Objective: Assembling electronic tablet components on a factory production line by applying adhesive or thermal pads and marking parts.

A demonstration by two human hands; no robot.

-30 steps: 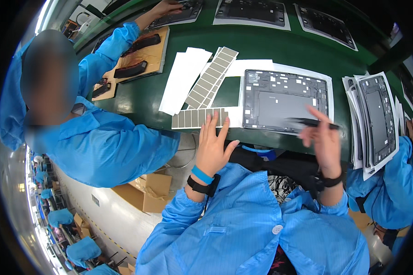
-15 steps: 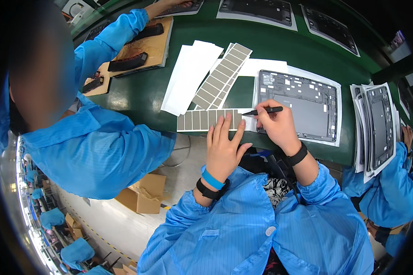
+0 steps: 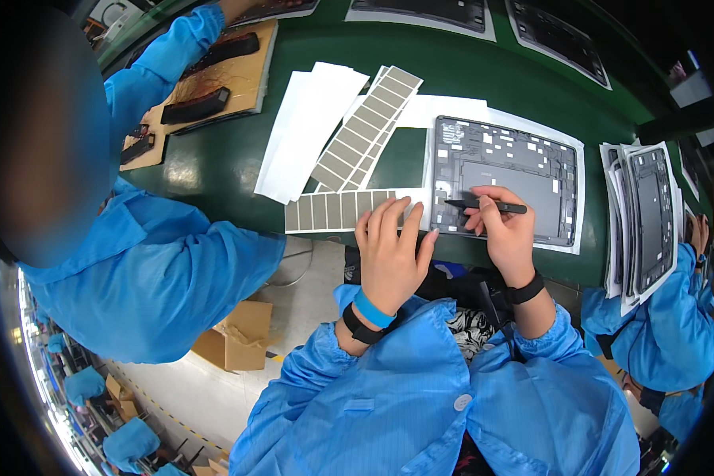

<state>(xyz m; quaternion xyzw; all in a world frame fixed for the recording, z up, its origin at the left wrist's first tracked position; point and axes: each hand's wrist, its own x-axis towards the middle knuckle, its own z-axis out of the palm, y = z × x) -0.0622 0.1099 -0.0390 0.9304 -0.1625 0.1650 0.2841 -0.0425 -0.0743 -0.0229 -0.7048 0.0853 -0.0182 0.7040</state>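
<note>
My left hand (image 3: 393, 258) lies with fingers spread on the right end of a white sheet of grey rectangular stickers (image 3: 325, 212) near the table's front edge. In my right hand (image 3: 506, 238) is a pair of black tweezers (image 3: 509, 208), pinched between thumb and fingers and pointing left. Their tip is over the lower left part of a dark tablet back housing (image 3: 523, 181); whether a sticker is at the tip I cannot tell. The housing rests on white paper, with several small white pads inside it. More sticker sheets (image 3: 365, 131) lie slanted behind my left hand.
Blank white sheets (image 3: 309, 131) lie left of the stickers. A stack of housings with paper (image 3: 650, 214) stands at the right edge. More housings (image 3: 436, 12) line the far side of the green table (image 3: 238, 170). A co-worker's sleeve (image 3: 166, 59) reaches over a board at left.
My right hand has moved right with the tweezers, their tip going from the sticker sheet to over the housing. My left hand stays on the sheet. The whole view has shifted slightly.
</note>
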